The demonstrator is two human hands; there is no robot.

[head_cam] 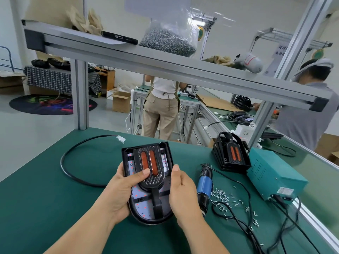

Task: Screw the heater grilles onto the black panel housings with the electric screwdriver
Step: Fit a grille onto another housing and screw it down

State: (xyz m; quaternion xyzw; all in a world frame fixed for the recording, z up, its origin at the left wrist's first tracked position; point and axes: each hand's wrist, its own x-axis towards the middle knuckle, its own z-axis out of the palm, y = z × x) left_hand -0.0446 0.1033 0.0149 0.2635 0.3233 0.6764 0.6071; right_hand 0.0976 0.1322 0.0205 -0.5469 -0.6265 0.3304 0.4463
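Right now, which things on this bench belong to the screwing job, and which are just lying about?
Job: black panel housing, heater grille, electric screwdriver, loose screws.
Lying about: phone, black cable, white power strip.

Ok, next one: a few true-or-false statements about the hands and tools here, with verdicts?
1. The left hand and right hand both hold the black panel housing. True.
2. The right hand grips the screwdriver. False: the electric screwdriver lies on the green mat beside it.
3. Loose screws lie on the mat right of the screwdriver. True.
4. The screw bag sits on the mat. False: the bag of screws sits on the overhead shelf.
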